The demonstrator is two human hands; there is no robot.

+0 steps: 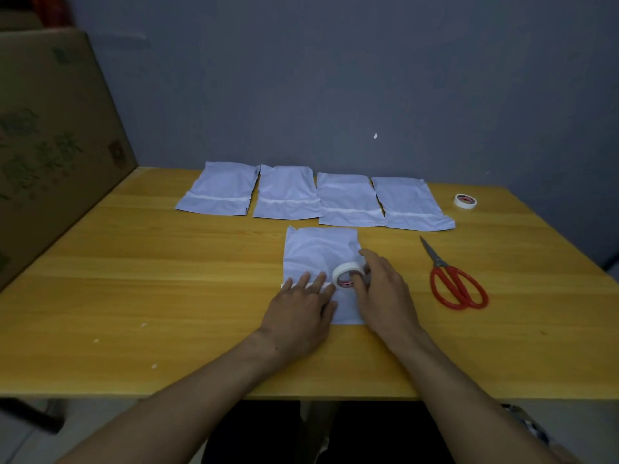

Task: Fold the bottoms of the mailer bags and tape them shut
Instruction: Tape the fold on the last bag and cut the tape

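Observation:
A white mailer bag lies flat in the middle of the wooden table. My left hand presses straight fingers on its folded bottom edge, over a strip of white tape. My right hand grips a roll of white tape standing on the bag beside the left fingers. Behind it, several white mailer bags lie side by side in a row, each with a white tape strip across its fold.
Red-handled scissors lie to the right of the bag. A second tape roll sits at the back right. A large cardboard box stands along the table's left edge. A grey wall rises behind the table.

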